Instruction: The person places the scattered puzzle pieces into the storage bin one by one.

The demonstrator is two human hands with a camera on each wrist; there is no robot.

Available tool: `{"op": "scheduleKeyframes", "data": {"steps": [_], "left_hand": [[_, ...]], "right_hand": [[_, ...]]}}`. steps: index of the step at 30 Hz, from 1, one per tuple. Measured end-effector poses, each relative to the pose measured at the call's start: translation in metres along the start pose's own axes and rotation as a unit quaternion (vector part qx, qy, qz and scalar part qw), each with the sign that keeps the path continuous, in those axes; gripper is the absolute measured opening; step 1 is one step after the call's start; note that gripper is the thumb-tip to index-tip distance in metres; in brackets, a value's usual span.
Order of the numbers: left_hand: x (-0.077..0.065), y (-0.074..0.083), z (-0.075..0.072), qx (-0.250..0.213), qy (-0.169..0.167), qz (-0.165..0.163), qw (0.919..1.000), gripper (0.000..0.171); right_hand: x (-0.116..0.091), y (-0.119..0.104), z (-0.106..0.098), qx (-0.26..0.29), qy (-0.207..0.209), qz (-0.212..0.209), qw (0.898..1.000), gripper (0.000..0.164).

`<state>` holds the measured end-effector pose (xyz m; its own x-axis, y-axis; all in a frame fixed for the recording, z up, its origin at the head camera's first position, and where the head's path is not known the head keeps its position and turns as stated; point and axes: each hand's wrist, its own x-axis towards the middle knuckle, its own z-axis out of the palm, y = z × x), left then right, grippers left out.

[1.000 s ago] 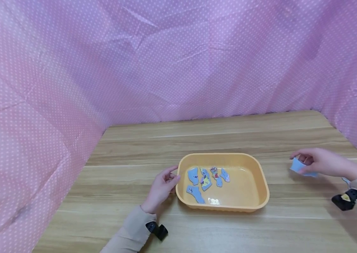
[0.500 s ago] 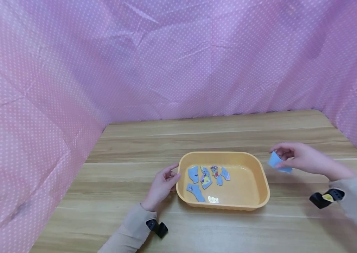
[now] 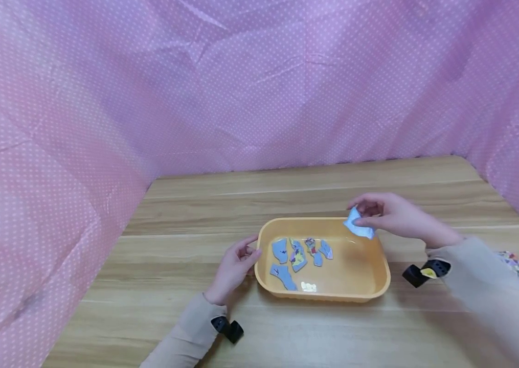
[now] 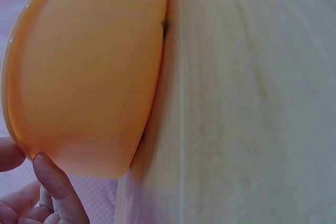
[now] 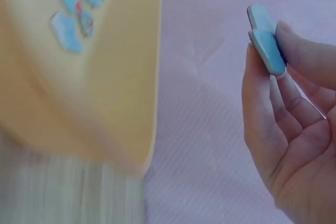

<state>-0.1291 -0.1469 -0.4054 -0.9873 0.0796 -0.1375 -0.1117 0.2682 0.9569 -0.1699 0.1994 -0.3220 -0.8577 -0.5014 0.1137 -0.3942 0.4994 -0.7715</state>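
Observation:
An orange tray (image 3: 360, 276) stands on the table with several blue, printed jigsaw puzzle pieces (image 3: 283, 276) lying flat in its left half. My left hand (image 3: 233, 271) pinches the tray's left rim; thumb (image 4: 55, 182) and forefinger meet at the edge in the left wrist view. Above the tray's far right corner, my right hand (image 3: 390, 217) pinches a light blue puzzle piece (image 3: 359, 226) between thumb and fingers. The right wrist view shows that puzzle piece (image 5: 269, 45) held up, apart from the tray.
More colourful puzzle pieces (image 3: 512, 265) lie at the table's right side, partly hidden by the right sleeve (image 3: 484, 286). A pink dotted cloth (image 3: 259, 92) hangs behind and beside the wooden table (image 3: 185, 204).
My right hand has moved left with the puzzle piece, from the table's right side to above the tray's corner. The pieces at the right have come into sight. My left hand stays at the rim.

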Motion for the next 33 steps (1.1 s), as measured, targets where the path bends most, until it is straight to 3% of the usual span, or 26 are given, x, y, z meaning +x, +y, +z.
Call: {"op": "scheduleKeyframes", "data": {"steps": [10,23,33], "left_hand": [[0.001,-0.001,0.0,0.004,0.003,-0.013,0.9999,0.043],[0.001,-0.004,-0.001,0.0,-0.001,-0.003,1.0,0.043],[0.002,-0.001,0.0,-0.012,0.003,0.002,0.9999,0.043]], "right_hand": [[0.024,-0.012,0.023,0.002,0.049,-0.045,0.998,0.027],[0.039,-0.007,0.034,0.037,0.036,-0.032,0.998,0.027],[0.051,-0.003,0.046,0.114,-0.021,-0.036,0.993,0.025]]}}
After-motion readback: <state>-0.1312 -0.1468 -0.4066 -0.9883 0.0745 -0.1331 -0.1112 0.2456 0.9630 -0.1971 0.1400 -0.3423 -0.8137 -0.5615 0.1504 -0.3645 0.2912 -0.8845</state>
